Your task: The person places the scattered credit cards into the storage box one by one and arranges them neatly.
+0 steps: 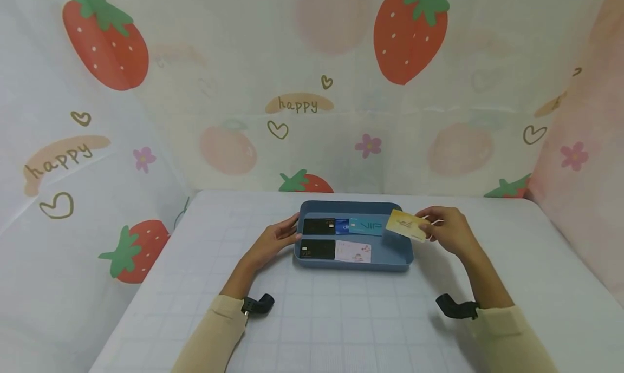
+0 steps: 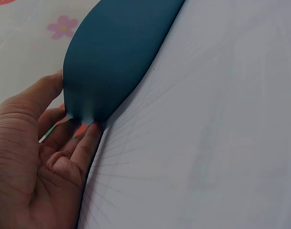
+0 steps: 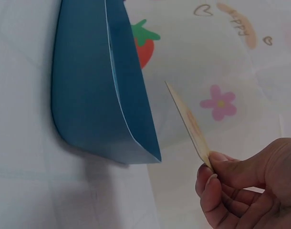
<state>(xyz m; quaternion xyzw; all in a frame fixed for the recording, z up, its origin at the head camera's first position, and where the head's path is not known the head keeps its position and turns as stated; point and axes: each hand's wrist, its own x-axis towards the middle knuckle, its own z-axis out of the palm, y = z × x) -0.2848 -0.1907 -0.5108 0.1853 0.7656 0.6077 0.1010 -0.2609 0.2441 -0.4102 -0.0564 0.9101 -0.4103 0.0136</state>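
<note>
A blue rectangular tray (image 1: 353,265) lies on the table with several cards in two rows. In its back row are a black card (image 1: 318,226), a dark blue card (image 1: 342,227) and a light blue VIP card (image 1: 366,226). The front row has a black VIP card (image 1: 317,249) and a pale patterned card (image 1: 353,251). My left hand (image 1: 274,241) holds the tray's left end, thumb at the rim and fingertips against the outer wall. Over the right end, my right hand (image 1: 450,231) pinches a yellow card (image 1: 406,224) between thumb and fingers, tilted above the rim.
A white, faintly gridded cloth covers the table (image 1: 312,319). Behind it hangs a pale curtain (image 1: 414,108) printed with strawberries, hearts and flowers. A dark wrist camera (image 1: 260,305) is on the left wrist, another camera (image 1: 457,307) on the right.
</note>
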